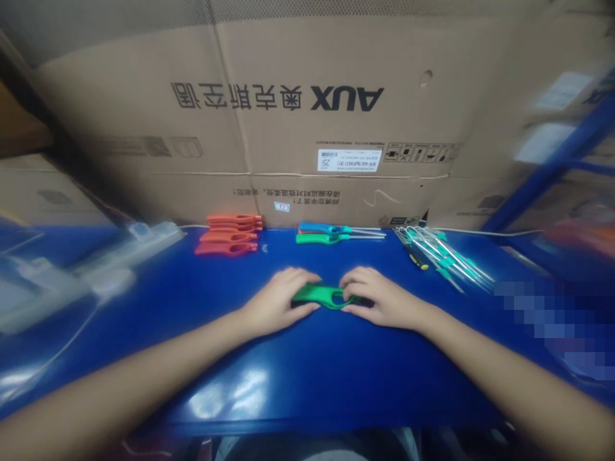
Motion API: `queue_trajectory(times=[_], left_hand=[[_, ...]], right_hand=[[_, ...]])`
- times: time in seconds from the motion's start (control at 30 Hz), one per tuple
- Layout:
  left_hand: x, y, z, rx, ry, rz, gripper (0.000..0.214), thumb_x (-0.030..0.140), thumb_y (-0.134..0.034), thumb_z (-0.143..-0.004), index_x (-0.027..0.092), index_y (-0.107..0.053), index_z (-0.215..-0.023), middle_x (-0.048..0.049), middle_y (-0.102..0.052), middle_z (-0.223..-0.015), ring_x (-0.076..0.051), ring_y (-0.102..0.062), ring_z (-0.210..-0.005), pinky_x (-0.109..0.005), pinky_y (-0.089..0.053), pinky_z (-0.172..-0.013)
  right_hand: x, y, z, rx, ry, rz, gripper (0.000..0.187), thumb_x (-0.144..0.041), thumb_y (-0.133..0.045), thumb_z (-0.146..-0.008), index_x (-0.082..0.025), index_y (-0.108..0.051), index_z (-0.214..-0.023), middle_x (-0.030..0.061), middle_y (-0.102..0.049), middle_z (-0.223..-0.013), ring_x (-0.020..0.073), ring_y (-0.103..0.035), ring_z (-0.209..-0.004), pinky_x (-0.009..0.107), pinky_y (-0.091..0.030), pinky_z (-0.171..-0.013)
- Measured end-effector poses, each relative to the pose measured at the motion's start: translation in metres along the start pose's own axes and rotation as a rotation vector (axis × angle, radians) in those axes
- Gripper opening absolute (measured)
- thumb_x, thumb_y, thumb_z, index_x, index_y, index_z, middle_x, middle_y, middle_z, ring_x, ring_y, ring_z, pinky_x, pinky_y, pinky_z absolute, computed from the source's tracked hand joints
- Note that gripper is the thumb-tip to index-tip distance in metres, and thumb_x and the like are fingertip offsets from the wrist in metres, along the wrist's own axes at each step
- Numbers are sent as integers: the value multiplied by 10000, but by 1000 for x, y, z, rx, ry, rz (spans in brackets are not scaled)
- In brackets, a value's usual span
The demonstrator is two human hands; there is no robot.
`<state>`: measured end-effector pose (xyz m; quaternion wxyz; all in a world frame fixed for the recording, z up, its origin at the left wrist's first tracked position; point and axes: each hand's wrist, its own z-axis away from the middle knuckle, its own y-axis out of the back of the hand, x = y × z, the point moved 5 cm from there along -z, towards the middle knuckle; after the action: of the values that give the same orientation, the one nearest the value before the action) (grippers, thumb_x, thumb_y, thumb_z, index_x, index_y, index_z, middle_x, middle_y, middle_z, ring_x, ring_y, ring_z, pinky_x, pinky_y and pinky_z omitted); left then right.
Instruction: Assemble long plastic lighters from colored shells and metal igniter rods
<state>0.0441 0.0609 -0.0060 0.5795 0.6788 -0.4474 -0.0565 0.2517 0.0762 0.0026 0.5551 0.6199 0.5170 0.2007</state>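
Note:
A green plastic lighter handle (324, 296) with an oval finger hole lies level just above or on the blue table, between my two hands; which of the two I cannot tell. My left hand (281, 299) is closed around its left end, thumb in front and fingers behind. At the end with the hole, my right hand (377, 298) grips it between thumb and bent fingers, which hide its tip. Beyond my hands lie a green lighter (317, 239) and a blue lighter (317, 228), with thin metal rods pointing right.
Several orange handles (228, 235) lie stacked at the back left. Metal rods with teal parts (439, 253) and a black-and-yellow screwdriver (419, 260) lie at the back right. A power strip (139, 246) stands left; a cardboard wall (288, 141) closes the back.

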Motion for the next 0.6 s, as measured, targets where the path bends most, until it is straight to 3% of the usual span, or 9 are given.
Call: queue_trajectory(times=[0.23,0.4,0.6], left_hand=[[-14,0,1,36,43,97,411,266,-701,-870,227,-603,-1267,-80,-671,-1257,-256,-624,-1148,-428,-511,-1004],[-13,2,1,30,45,94,408,254,-674,-882,229,-600,-1282,-82,-669,-1266,-256,-616,-1165,-428,-507,-1011],[-14,3,1,37,56,94,405,288,-667,-904,224,-588,-1296,-84,-670,-1244,-243,-630,-1110,-409,-519,-972]], right_hand=[[17,9,4,67,-17,-68,137,-329,-717,-908,-202,-669,-925,70,-711,-1039,227,-629,-1021,412,-476,-922],[14,15,4,73,-47,87,188,-389,-667,-944,-204,-687,-970,66,-735,-997,221,-648,-945,388,-475,-857],[20,31,9,300,-202,173,273,-356,-503,-1022,-196,-692,-910,79,-744,-875,207,-665,-794,335,-482,-746]])
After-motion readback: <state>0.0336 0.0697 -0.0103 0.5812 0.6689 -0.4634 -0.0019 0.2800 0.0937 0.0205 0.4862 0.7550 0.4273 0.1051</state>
